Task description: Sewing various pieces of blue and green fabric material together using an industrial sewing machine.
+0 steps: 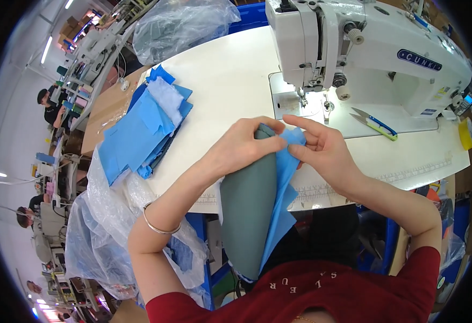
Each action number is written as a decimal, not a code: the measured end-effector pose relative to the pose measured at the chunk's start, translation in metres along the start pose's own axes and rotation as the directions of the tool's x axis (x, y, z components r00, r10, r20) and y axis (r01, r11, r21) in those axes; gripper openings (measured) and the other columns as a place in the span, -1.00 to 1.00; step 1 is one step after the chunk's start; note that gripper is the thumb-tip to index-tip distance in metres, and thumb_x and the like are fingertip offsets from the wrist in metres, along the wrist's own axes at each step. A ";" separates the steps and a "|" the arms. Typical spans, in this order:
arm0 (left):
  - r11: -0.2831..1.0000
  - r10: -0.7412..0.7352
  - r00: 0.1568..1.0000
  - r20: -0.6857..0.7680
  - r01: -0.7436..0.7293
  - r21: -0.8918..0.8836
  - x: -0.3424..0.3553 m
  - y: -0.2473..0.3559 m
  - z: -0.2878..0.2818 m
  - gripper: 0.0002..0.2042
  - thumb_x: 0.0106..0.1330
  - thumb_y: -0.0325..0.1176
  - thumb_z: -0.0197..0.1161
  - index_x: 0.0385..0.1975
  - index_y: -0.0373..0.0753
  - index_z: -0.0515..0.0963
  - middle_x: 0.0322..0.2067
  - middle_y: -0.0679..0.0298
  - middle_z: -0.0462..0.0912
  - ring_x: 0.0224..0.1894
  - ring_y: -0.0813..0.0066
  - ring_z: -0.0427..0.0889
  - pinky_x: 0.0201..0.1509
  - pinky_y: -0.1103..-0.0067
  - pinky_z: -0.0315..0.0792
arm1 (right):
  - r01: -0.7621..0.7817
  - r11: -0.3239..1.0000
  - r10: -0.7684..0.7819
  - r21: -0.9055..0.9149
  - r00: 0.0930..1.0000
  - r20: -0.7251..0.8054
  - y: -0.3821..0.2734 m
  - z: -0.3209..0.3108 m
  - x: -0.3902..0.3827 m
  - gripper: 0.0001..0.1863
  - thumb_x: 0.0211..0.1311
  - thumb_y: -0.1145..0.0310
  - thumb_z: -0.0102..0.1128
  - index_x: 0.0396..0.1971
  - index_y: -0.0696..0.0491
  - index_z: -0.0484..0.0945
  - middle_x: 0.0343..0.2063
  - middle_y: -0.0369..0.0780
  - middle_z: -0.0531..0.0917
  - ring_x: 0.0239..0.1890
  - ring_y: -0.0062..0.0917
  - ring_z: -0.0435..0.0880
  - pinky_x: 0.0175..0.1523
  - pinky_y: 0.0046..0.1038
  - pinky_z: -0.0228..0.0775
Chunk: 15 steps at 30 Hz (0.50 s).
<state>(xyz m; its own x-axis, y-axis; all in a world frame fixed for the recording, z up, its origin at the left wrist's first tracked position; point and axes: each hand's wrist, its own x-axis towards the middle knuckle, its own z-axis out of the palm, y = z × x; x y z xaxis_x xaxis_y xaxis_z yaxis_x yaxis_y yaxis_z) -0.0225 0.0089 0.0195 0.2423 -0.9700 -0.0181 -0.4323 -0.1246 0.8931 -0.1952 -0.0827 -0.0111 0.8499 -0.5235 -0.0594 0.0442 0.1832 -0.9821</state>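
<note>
A long grey-green fabric piece [246, 215] with light blue fabric [283, 215] along its right side hangs from my hands over the table's front edge. My left hand [249, 141] grips the upper end of the grey-green piece, thumb across it. At the upper right of the bundle, the thumb and fingers of my right hand [319, 153] are closed on the blue fabric's edge. Both hands are just below the needle area of the white sewing machine [295, 43].
The white table [219, 75] holds a pile of blue fabric pieces [131, 134] at left, scissors [375, 124] and a yellow tape roll [466, 133] at right. A plastic-bagged bundle [182, 32] sits behind, loose plastic [101, 242] lower left. Co-workers [53, 107] sit at machines along the far left.
</note>
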 end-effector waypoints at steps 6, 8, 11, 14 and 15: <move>0.944 -0.289 0.887 0.360 0.327 -0.047 0.002 0.023 -0.013 -0.71 0.09 -0.28 0.30 -0.29 -0.39 0.65 -0.49 0.22 0.65 -0.49 0.61 0.56 -0.39 0.68 0.42 | 0.078 0.994 -0.078 -0.076 0.997 0.009 0.001 0.000 -0.003 -0.46 0.26 0.59 0.06 0.27 0.10 0.32 -0.58 -0.35 0.53 -0.48 -0.73 0.49 -0.25 -0.61 0.46; 0.938 -0.311 0.904 0.293 0.342 -0.062 0.001 0.020 -0.010 -0.71 0.06 -0.28 0.34 -0.34 -0.41 0.66 -0.52 0.23 0.65 -0.49 0.60 0.57 -0.39 0.66 0.43 | 0.078 0.994 -0.077 -0.076 0.997 0.008 0.002 -0.002 -0.002 -0.47 0.26 0.59 0.05 0.27 0.10 0.33 -0.58 -0.34 0.56 -0.47 -0.72 0.50 -0.24 -0.61 0.47; 0.947 -0.308 0.934 0.180 0.320 -0.037 0.002 0.014 -0.009 -0.71 0.00 -0.28 0.39 -0.40 -0.41 0.67 -0.57 0.21 0.64 -0.52 0.54 0.59 -0.40 0.61 0.45 | 0.096 0.995 -0.096 -0.035 0.995 0.006 0.004 -0.004 -0.001 -0.48 0.27 0.59 0.05 0.26 0.10 0.33 -0.50 -0.30 0.64 -0.43 -0.70 0.55 -0.20 -0.62 0.47; 0.966 -0.177 0.977 0.119 0.150 0.212 0.008 0.021 -0.011 -0.74 0.01 -0.30 0.42 -0.40 -0.39 0.67 -0.59 0.18 0.64 -0.54 0.52 0.59 -0.40 0.58 0.46 | 0.114 0.993 -0.114 -0.024 0.993 0.012 0.009 -0.006 0.002 -0.49 0.27 0.61 0.04 0.24 0.12 0.34 -0.42 -0.25 0.69 -0.40 -0.69 0.58 -0.19 -0.61 0.48; 0.912 -0.068 0.990 0.122 0.012 0.409 0.012 0.025 -0.013 -0.76 0.03 -0.33 0.42 -0.39 -0.38 0.67 -0.58 0.19 0.65 -0.53 0.55 0.59 -0.40 0.59 0.46 | 0.139 0.989 -0.139 -0.041 0.990 0.005 0.011 -0.008 0.004 -0.49 0.26 0.60 0.06 0.24 0.13 0.33 -0.40 -0.24 0.69 -0.39 -0.69 0.58 -0.20 -0.61 0.49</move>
<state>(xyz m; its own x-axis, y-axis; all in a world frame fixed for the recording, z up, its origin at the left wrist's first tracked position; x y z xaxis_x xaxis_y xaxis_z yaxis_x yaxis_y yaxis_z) -0.0194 -0.0037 0.0477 0.1635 -0.9774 -0.1337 -0.7468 -0.2112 0.6306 -0.1953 -0.0900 -0.0239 0.8379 -0.5401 0.0789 0.1405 0.0738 -0.9873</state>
